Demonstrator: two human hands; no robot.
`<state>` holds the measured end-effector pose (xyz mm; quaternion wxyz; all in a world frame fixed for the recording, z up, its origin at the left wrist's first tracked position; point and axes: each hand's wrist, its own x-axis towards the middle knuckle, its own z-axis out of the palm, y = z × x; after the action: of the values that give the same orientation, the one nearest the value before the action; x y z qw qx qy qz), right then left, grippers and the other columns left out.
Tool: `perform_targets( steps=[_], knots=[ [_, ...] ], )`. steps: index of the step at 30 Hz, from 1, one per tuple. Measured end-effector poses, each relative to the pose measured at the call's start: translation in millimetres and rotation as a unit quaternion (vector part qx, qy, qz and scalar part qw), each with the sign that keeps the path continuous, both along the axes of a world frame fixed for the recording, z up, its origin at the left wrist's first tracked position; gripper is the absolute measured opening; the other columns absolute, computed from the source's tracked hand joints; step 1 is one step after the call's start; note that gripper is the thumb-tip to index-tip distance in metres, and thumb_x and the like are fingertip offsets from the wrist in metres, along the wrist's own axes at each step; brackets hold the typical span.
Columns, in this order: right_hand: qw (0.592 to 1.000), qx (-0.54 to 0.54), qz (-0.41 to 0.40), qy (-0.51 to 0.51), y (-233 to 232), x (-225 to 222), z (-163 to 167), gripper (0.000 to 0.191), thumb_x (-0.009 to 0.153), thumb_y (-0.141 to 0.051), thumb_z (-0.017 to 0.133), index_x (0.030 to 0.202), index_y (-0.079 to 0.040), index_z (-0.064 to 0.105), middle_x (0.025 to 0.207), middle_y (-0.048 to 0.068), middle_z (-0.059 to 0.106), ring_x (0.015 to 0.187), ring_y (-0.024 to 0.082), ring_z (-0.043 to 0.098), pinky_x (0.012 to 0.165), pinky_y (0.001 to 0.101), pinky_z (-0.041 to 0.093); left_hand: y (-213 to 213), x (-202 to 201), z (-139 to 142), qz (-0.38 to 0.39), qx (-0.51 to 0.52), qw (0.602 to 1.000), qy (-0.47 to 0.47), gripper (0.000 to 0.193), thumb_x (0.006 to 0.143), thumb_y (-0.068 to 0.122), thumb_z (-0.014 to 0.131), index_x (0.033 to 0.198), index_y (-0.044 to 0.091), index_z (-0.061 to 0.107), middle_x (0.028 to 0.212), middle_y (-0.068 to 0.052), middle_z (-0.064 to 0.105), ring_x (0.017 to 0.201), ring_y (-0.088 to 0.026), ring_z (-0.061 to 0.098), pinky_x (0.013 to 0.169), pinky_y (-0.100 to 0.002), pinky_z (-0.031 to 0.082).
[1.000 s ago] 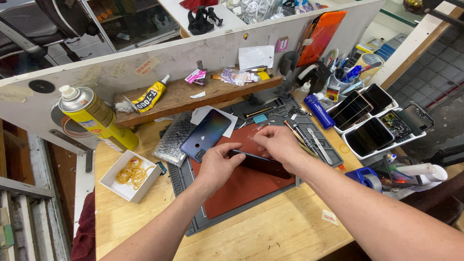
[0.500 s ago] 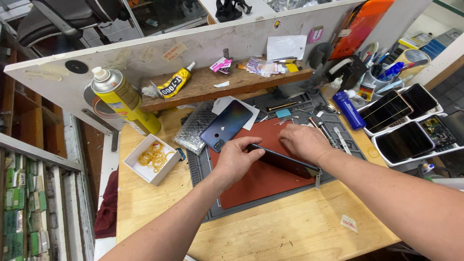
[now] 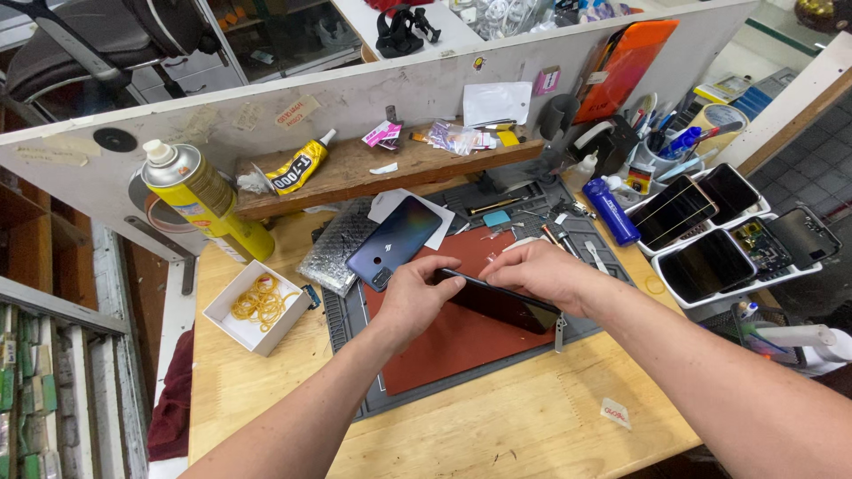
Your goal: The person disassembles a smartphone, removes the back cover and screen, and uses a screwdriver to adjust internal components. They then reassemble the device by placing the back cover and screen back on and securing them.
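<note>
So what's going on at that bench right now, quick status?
Left hand and right hand both gripping a dark phone, tilted above the red mat. Blue back cover lies beside. Nothing blocking.

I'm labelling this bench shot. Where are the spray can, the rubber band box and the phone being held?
spray can (image 3: 202, 197), head view, on its yellow body.
rubber band box (image 3: 232, 327), head view, on its white front wall.
phone (image 3: 497, 303), head view, on its dark face between the hands.
</note>
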<state>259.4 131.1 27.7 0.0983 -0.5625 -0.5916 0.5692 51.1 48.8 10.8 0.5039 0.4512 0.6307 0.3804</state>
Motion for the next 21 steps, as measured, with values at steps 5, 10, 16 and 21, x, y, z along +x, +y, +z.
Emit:
perform_targets(
  steps=[5,10,16,21],
  knots=[
    [0.994,-0.068,-0.063,0.052,-1.0,-1.9,-7.0,0.015,0.076,-0.013,0.08,0.089,-0.006,0.079,0.085,-0.001,0.076,0.079,0.008,0.067,0.074,0.0225,0.051,-1.5,0.4,1.8,0.008,0.004,1.0,-0.01,0.039,0.089,0.016,0.074,0.127,0.009,0.072,0.107,-0.004,0.077,0.093,-0.011,0.068,0.082,-0.027,0.054],
    [0.997,-0.052,-0.046,0.026,0.1,-6.8,-10.0,0.011,0.072,-0.015,0.081,0.08,-0.009,0.074,0.078,-0.001,0.071,0.073,0.009,0.061,0.068,0.0237,0.047,-1.7,0.3,-3.5,0.01,0.008,1.0,-0.024,0.04,0.088,0.014,0.075,0.127,0.007,0.072,0.106,-0.005,0.078,0.093,-0.011,0.069,0.081,-0.027,0.054],
    [0.997,-0.032,-0.066,-0.002,-2.8,-11.2,-6.3,0.012,0.072,-0.015,0.082,0.078,-0.009,0.073,0.075,-0.001,0.07,0.071,0.009,0.061,0.068,0.0242,0.048,-0.7,2.0,-4.9,0.017,0.017,0.999,-0.031,0.04,0.088,0.014,0.075,0.127,0.007,0.072,0.105,-0.005,0.078,0.091,-0.011,0.068,0.079,-0.027,0.054],
    [0.997,-0.007,-0.071,-0.008,-10.6,-10.8,-4.5,0.018,0.074,-0.02,0.081,0.087,-0.007,0.079,0.083,0.001,0.075,0.08,0.01,0.063,0.075,0.0257,0.048,-2.2,1.0,-0.7,0.014,0.007,1.0,-0.014,0.04,0.088,0.015,0.075,0.127,0.007,0.072,0.103,-0.005,0.078,0.09,-0.011,0.068,0.079,-0.027,0.055]
  ],
)
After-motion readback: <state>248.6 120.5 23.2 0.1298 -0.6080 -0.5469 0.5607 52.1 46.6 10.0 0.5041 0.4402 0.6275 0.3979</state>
